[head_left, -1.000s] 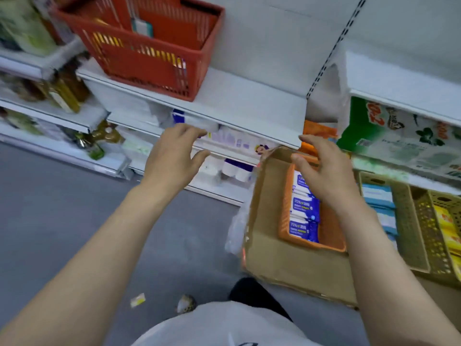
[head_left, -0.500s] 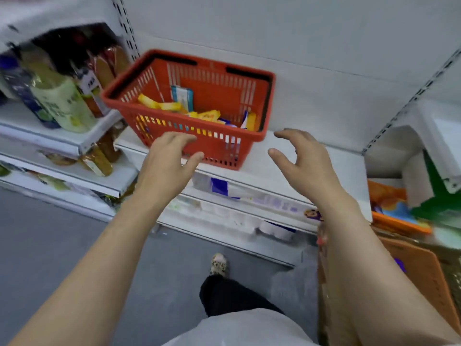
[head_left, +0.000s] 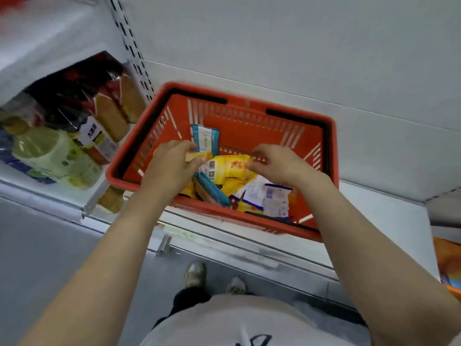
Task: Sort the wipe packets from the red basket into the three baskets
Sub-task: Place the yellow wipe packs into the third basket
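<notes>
The red basket (head_left: 249,221) stands on a white shelf straight ahead, holding several wipe packets in yellow, blue and white. Both my hands are inside it. My left hand (head_left: 172,166) pinches a small yellow packet (head_left: 199,155) between thumb and fingers. My right hand (head_left: 277,163) grips the right end of a larger yellow packet (head_left: 230,167) lying on top of the pile. A blue and white packet (head_left: 205,139) leans upright against the basket's back. A white and purple packet (head_left: 274,198) lies at the front right.
Bottles and bagged goods (head_left: 74,136) crowd the shelf to the left of the basket. The white shelf edge (head_left: 249,248) runs below it. An orange item (head_left: 449,265) shows at the far right edge. My feet stand on grey floor (head_left: 37,258).
The view swung from the sorting baskets at the right up to the red basket. Both hands, open in the air before, reached into it and took hold of yellow packets.
</notes>
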Motion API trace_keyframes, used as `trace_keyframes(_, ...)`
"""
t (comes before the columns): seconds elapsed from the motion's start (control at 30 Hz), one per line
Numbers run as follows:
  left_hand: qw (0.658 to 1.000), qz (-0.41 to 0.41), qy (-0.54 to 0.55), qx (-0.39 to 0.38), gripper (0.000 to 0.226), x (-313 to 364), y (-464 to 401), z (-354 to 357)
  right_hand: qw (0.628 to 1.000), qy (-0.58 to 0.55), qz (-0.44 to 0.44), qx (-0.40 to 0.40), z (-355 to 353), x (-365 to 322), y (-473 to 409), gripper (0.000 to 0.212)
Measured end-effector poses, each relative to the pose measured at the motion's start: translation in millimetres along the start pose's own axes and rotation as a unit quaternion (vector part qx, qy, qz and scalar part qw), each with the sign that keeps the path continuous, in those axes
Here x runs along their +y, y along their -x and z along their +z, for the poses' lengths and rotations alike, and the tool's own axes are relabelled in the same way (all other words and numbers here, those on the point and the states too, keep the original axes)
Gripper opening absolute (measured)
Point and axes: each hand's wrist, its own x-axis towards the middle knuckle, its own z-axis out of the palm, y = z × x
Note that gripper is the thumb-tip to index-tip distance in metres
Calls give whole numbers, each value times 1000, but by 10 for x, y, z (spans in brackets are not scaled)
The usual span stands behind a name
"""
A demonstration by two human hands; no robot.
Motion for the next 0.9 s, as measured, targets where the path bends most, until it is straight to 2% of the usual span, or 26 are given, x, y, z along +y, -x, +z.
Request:
trace_keyframes(0.13,998,18,-14,-61,47,-75,-433,-8,999,12,28,-25,119,-200,-482,62)
trace_keyframes(0.27,975,12,-27,-219,60,-172,-748,-43,993,51,72,-74,363,-262,-764,69)
trace_keyframes(0.37,958,36,-55,-279,69,-264,-987,-40,989,89,84,-81,480,-258,-797,72)
trace_keyframes(0.57,910,44,-47,-409,77,-349,-1177,80,981,7,195,-25,269,-63,-668,28)
trace_keyframes(0.67,905,28,-31,-424,81,-386,-1228,168,976,-41,211,-26,200,-56,-619,28)
trace_keyframes(0.73,907,-3,8,-422,80,-381,-1245,210,970,-87,220,-60,257,-164,-638,49)
trace_keyframes(0.83,911,-56,67,-402,76,-371,-1241,244,968,-50,222,-102,422,-325,-637,79)
trace_keyframes(0.87,914,-70,76,-392,77,-375,-1246,254,970,-38,217,-101,450,-340,-635,81)
trace_keyframes(0.9,918,-85,79,-380,78,-387,-1260,271,971,-37,214,-96,437,-338,-627,74)
